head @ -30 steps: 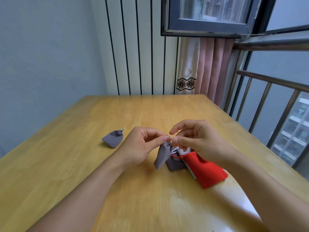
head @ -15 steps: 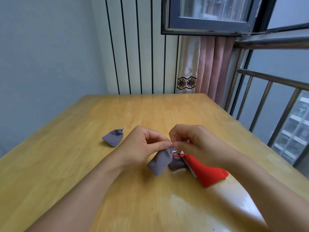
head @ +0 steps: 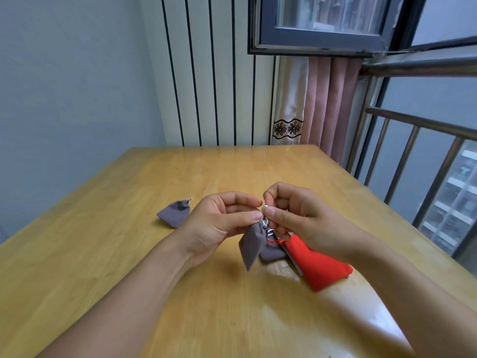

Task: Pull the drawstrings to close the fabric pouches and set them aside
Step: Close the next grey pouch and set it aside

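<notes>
Grey pouches (head: 174, 213), a red pouch (head: 318, 267), yellow wood table (head: 103, 254), pink curtain (head: 327, 104) with black lace band.

Silver drawstring ends (head: 264, 208) were tiny and mostly covered by the fingertips of the left hand (head: 219, 226) and right hand (head: 296, 218); couldn't tell how each strand was pinched. Mouth of the held grey pouch (head: 251, 244) was hidden behind them. A second grey pouch (head: 271, 253) lay half covered by the held one. Red pouch (head: 320, 267) had its top under the right hand, its cord (head: 275, 242) barely legible. Both forearms and the table (head: 103, 254) were cropped by the frame edges.
</notes>
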Tool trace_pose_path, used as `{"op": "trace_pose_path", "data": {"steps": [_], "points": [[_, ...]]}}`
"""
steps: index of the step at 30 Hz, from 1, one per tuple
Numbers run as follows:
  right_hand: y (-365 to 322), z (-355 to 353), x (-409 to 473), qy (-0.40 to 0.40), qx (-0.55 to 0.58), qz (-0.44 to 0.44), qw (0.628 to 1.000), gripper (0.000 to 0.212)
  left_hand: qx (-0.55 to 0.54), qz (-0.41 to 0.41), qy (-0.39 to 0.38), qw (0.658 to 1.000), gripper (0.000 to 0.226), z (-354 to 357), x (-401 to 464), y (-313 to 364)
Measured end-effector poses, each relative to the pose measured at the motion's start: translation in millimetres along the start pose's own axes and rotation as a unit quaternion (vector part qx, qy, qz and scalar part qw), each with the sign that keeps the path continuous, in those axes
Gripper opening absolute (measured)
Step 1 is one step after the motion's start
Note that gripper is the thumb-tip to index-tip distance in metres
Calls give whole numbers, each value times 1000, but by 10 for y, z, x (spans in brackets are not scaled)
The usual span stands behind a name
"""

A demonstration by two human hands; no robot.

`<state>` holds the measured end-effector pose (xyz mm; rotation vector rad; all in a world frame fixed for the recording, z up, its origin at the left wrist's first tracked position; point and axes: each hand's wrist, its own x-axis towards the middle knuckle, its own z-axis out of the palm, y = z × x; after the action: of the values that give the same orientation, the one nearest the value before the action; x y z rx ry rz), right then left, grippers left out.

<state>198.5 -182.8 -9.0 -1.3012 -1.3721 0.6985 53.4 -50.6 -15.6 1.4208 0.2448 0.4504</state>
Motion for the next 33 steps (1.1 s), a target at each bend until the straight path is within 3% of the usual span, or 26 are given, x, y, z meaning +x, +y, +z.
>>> {"op": "trace_pose_path", "data": {"steps": [6, 10, 13, 16, 19, 21, 24, 29, 33], "points": [[-24, -67, 2, 54, -31, -6, 998, 26, 14, 9, 22, 1000, 21, 4, 16, 8], [-55, -179, -33, 92, -226, -6, 970, 10, 8, 37, 77, 996, 19, -9, 71, -5], [-100, -139, -78, 83, -366, -84, 923, 8, 78, 70, 88, 991, 22, -33, 98, -46], [-105, -21, -85, 45, -408, -181, 894, 9, 162, 75, 48, 983, 25, -13, 89, -95], [-58, 32, -63, 74, -376, -192, 904, 8, 170, 52, -44, 983, 36, 18, 55, -112], [-51, 24, -48, 116, -294, -133, 939, 8, 165, 54, -67, 983, 42, 23, 40, -103], [-47, -32, -26, 138, -144, -36, 979, 5, 129, 65, -55, 988, 43, 30, 37, -70], [-22, -34, -15, 134, -21, 31, 990, 14, 82, 82, -23, 993, 40, 52, 48, -69], [-2, -1, -16, 141, -21, 46, 989, 13, 53, 95, 18, 994, 30, 19, 70, -74]]}}
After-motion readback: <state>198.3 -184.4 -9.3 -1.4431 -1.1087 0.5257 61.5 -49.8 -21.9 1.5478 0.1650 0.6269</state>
